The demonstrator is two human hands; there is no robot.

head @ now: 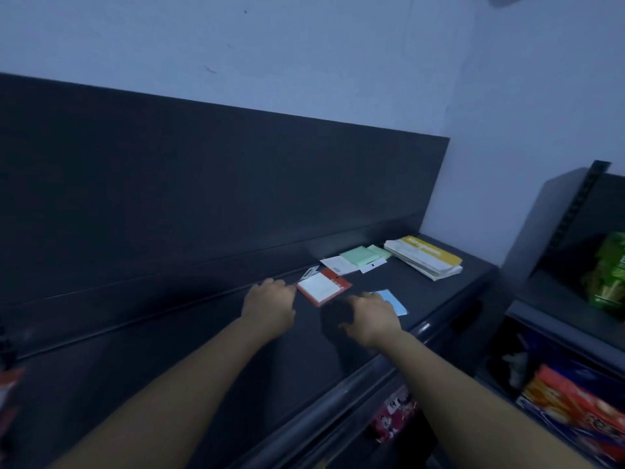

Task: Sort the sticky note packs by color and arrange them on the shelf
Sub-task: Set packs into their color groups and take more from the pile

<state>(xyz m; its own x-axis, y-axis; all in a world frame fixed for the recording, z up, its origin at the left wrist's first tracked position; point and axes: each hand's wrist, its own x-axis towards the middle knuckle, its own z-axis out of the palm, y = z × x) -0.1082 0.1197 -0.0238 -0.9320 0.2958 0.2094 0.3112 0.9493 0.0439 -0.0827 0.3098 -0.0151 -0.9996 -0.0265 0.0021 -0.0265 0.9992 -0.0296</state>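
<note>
Bare shelf (169, 367) lies open toward nine o'clock. Sticky note packs (360, 256) crowd twelve to two (back panel (236, 181) walls off beyond).

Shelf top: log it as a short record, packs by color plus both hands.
shelf: dark, flat top
left hand: fingers curled at red-and-white pack's corner, grip unclear
right hand: over blue pack, blurred
red-and-white pack: flat, between the hands
blue pack: partly covered
green packs: nearer the wall
yellow-topped stack: far right end

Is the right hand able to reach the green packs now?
Probably yes: the green packs lie uncovered on the shelf beyond the right hand, and nothing tall stands between them.
</note>
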